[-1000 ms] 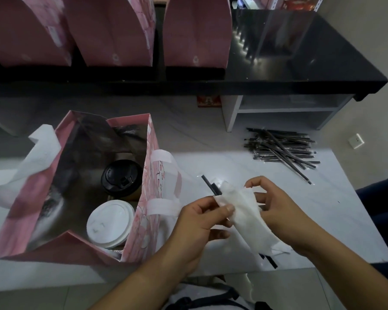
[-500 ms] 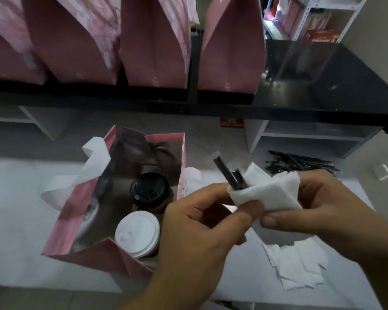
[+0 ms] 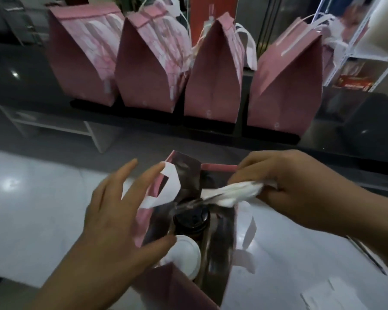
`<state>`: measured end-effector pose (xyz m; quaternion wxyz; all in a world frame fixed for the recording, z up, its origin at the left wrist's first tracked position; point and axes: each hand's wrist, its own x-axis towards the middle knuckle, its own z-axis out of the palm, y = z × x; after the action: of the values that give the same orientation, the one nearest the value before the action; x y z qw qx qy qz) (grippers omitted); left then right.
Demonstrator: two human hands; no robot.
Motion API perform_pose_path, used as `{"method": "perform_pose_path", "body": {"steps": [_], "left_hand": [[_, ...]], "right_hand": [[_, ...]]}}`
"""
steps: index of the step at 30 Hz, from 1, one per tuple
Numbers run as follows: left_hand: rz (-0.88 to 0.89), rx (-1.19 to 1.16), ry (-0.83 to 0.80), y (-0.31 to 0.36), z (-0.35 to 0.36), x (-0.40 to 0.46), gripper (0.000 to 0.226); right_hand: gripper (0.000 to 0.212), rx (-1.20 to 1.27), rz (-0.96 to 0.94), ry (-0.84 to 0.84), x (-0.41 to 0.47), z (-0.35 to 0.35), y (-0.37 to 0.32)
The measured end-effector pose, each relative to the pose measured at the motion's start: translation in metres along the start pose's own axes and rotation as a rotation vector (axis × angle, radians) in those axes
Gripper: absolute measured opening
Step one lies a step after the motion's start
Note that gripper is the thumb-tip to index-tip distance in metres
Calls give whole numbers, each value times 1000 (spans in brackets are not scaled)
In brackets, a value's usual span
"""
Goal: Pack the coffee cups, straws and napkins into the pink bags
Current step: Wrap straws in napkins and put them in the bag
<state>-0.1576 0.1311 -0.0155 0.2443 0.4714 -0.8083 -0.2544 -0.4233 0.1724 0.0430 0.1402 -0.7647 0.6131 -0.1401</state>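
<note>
Gripping a napkin (image 3: 238,193), the right hand (image 3: 300,193) holds it over the open pink bag (image 3: 184,287). Left hand (image 3: 121,220) spread open beside the bag's left wall, holding nothing.

Café or takeaway shop counter: four packed pink bags (image 3: 213,81) lined on far dark counter (image 3: 356,135); white shelving (image 3: 354,48) with boxed stock, far right.

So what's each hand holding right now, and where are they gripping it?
The right hand pinches the napkin bundle at its right end, over the open pink bag. The left hand holds nothing, fingers spread by the bag's handle.
</note>
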Motion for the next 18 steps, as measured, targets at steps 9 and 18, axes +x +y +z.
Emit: {"method": "perform_pose_path", "body": {"steps": [9, 18], "left_hand": [[-154, -435, -175, -61, -4, -1, 57], [-162, -422, -183, -93, -9, 24, 56]], "right_hand": [[30, -499, -264, -267, 68, 44, -27], [43, -345, -298, -431, 114, 121, -24]]}}
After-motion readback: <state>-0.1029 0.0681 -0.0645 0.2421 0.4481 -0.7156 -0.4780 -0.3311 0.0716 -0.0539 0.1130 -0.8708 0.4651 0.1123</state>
